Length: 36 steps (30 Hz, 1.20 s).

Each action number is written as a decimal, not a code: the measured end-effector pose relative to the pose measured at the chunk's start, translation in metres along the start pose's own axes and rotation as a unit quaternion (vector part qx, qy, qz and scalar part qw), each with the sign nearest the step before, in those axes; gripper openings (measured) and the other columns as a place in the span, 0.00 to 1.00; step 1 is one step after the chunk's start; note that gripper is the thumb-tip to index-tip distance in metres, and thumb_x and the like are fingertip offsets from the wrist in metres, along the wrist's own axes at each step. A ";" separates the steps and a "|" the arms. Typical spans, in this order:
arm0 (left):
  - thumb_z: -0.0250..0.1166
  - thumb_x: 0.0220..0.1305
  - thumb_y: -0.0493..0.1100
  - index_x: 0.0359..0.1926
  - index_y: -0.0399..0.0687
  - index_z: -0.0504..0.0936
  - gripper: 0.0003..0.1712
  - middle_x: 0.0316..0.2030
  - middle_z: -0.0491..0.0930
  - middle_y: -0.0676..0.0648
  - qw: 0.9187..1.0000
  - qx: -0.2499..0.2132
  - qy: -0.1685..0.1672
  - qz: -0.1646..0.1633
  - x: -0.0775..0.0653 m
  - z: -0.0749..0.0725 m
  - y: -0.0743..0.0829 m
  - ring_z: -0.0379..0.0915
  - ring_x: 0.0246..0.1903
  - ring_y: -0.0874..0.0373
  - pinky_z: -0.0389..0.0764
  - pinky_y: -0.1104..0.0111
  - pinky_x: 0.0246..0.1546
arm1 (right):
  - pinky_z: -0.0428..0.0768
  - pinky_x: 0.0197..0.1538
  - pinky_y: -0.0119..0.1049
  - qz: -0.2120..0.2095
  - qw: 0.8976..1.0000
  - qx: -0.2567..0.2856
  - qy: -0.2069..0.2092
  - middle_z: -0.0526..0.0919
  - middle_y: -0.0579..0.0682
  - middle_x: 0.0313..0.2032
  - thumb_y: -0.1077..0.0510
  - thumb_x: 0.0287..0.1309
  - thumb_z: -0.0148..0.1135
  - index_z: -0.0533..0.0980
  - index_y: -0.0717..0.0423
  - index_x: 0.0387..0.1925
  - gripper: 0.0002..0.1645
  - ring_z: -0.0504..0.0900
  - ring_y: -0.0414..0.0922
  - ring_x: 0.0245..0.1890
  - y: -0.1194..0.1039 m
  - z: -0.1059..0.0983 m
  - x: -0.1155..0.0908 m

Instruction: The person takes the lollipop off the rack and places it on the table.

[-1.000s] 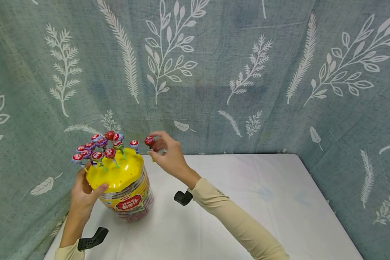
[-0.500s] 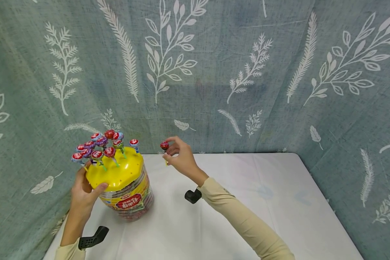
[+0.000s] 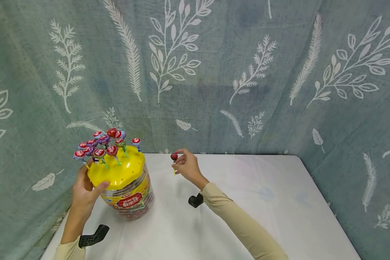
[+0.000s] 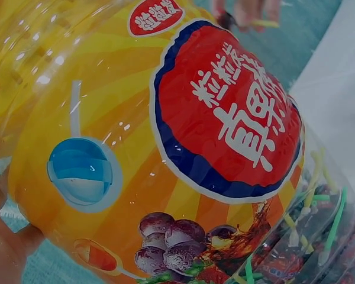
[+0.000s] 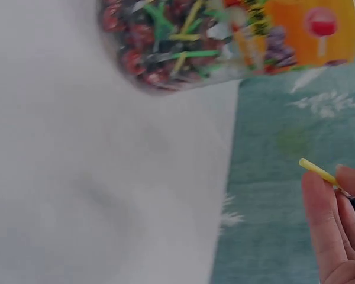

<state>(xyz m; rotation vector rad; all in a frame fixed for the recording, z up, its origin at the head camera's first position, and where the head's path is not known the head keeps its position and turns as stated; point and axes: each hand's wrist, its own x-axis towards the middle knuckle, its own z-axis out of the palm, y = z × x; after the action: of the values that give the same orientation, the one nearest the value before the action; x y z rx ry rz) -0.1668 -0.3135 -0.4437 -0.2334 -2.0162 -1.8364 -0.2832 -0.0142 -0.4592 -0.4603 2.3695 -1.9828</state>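
Note:
A big clear candy jar [image 3: 126, 202] with a yellow lid [image 3: 130, 168] stands on the left of the table. Several wrapped lollipops [image 3: 99, 153] stick up from holes in the lid. My left hand [image 3: 84, 191] grips the lid's left side, thumb over the front edge; some fingers are hidden behind it. To the right of the jar, my right hand [image 3: 191, 168] pinches a red-wrapped lollipop [image 3: 174, 157], head up, above the table. Its yellow stick [image 5: 318, 170] pokes out past the fingers in the right wrist view. Printed fruit covers the jar's label [image 4: 225, 118] in the left wrist view.
A white-covered table [image 3: 247, 202] extends to the right of the jar. Behind it hangs a green curtain [image 3: 208, 72] with white leaf prints, which also runs down both sides. More lollipops [image 5: 165, 44] lie inside the jar.
My right hand has moved right and down, away from the jar, carrying the red lollipop. The left hand keeps its grip on the lid, and the jar stays in place.

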 end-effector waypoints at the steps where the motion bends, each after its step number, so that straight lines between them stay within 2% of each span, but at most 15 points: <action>1: 0.59 0.58 0.24 0.72 0.50 0.51 0.45 0.65 0.58 0.47 1.000 -0.003 -0.002 0.003 0.000 0.000 0.000 0.60 0.58 0.61 0.66 0.84 0.51 | 0.81 0.25 0.36 0.006 1.000 0.000 0.005 0.79 0.58 0.29 0.74 0.45 0.67 0.72 0.63 0.52 0.29 0.83 0.47 0.25 0.006 0.002 0.001; 4: 0.59 0.58 0.24 0.72 0.50 0.51 0.45 0.65 0.58 0.46 1.000 -0.008 -0.004 0.009 0.002 0.000 0.001 0.60 0.59 0.60 0.66 0.84 0.51 | 0.81 0.24 0.36 0.018 1.000 -0.003 0.016 0.78 0.58 0.27 0.74 0.45 0.67 0.72 0.64 0.52 0.29 0.83 0.47 0.24 0.023 0.005 0.002; 8: 0.60 0.58 0.25 0.72 0.50 0.51 0.45 0.65 0.57 0.45 1.000 -0.005 0.002 -0.001 0.003 0.001 0.003 0.60 0.59 0.60 0.66 0.83 0.51 | 0.81 0.23 0.37 0.034 0.999 -0.012 0.022 0.77 0.56 0.26 0.74 0.44 0.67 0.72 0.65 0.51 0.29 0.82 0.44 0.21 0.043 0.009 0.004; 14: 0.60 0.57 0.25 0.72 0.50 0.52 0.45 0.65 0.58 0.47 1.000 -0.013 0.012 -0.010 0.002 0.003 0.005 0.60 0.58 0.60 0.66 0.83 0.51 | 0.81 0.24 0.40 0.066 0.996 -0.047 0.029 0.78 0.54 0.25 0.73 0.45 0.68 0.73 0.65 0.50 0.27 0.80 0.43 0.18 0.060 0.014 0.004; 21: 0.60 0.58 0.25 0.72 0.51 0.52 0.45 0.65 0.58 0.47 1.000 0.011 0.015 -0.013 0.000 0.003 0.004 0.61 0.58 0.61 0.66 0.83 0.51 | 0.78 0.19 0.32 0.087 0.991 -0.093 0.029 0.77 0.52 0.23 0.72 0.44 0.69 0.73 0.66 0.49 0.27 0.80 0.46 0.16 0.079 0.018 0.001; 29: 0.61 0.58 0.26 0.72 0.50 0.52 0.45 0.65 0.59 0.47 1.000 0.004 0.019 -0.018 -0.001 0.005 0.005 0.60 0.59 0.61 0.66 0.83 0.51 | 0.76 0.19 0.30 0.096 0.985 -0.139 0.027 0.75 0.51 0.23 0.71 0.43 0.69 0.73 0.66 0.48 0.27 0.76 0.41 0.16 0.100 0.015 -0.003; 31: 0.61 0.58 0.26 0.72 0.50 0.52 0.45 0.65 0.59 0.47 1.000 0.006 0.017 -0.018 -0.001 0.005 0.005 0.60 0.59 0.61 0.66 0.83 0.52 | 0.76 0.19 0.30 0.099 0.983 -0.151 0.030 0.76 0.50 0.22 0.72 0.42 0.68 0.73 0.67 0.48 0.27 0.77 0.43 0.16 0.103 0.015 -0.004; 36: 0.60 0.58 0.26 0.71 0.50 0.52 0.44 0.64 0.60 0.47 0.999 0.015 0.021 -0.020 -0.001 0.003 0.005 0.61 0.58 0.61 0.66 0.83 0.51 | 0.74 0.24 0.30 0.079 0.980 -0.182 0.035 0.76 0.49 0.20 0.72 0.38 0.68 0.74 0.67 0.46 0.26 0.75 0.44 0.24 0.106 0.018 -0.003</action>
<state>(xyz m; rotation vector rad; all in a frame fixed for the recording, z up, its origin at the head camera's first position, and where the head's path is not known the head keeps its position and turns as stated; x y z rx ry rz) -0.1642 -0.3099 -0.4399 -0.1473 -2.0328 -1.8174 -0.2994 -0.0144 -0.5658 -0.1992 2.7246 -1.5287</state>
